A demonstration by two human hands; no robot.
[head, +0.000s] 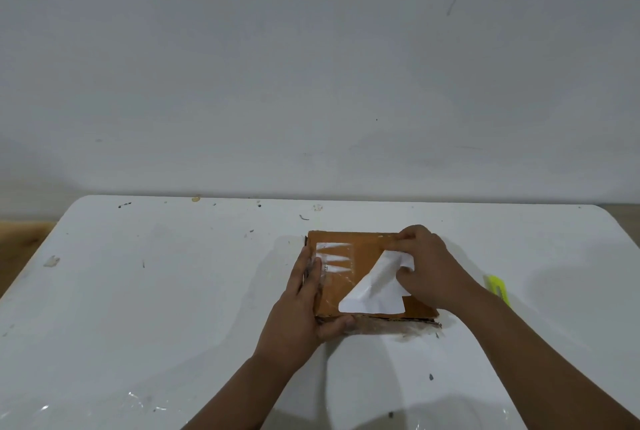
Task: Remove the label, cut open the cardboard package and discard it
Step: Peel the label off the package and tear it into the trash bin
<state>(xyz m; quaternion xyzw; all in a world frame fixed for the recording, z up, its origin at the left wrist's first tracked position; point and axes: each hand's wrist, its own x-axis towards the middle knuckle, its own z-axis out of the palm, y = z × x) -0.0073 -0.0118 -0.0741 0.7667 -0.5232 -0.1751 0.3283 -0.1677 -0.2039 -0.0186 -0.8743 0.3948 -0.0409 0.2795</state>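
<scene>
Right grip: right hand (427, 265) pinches the peeled part of the white label (375, 291) between thumb and fingers, closed on it, above the package's far right part.
Label: lifted into a curled triangular flap; its lower edge still sits on the package top near the near right corner. Printed side hidden, only the blank underside shows.
Left grip: left hand (304, 298) clamps the cardboard package (349, 274) at its left edge, fingers flat on top, thumb pressed on the near side wall.
Package: flat brown box, lying on the white table (173, 291), right of the table's centre, nearer the far edge than the near one.
Residue: torn white label strips (334, 258) remain on the package's far left part, under glossy tape; text on them too small to read.
Hidden: package's left edge covered by the left hand; far right corner covered by the right hand.
Yellow-green tool (498, 287): on the table just right of the package, largely hidden behind the right forearm; type cannot be told.
Open room: bare table left of the package, scattered with small scraps and marks; wall (311, 66) close behind the far edge.
</scene>
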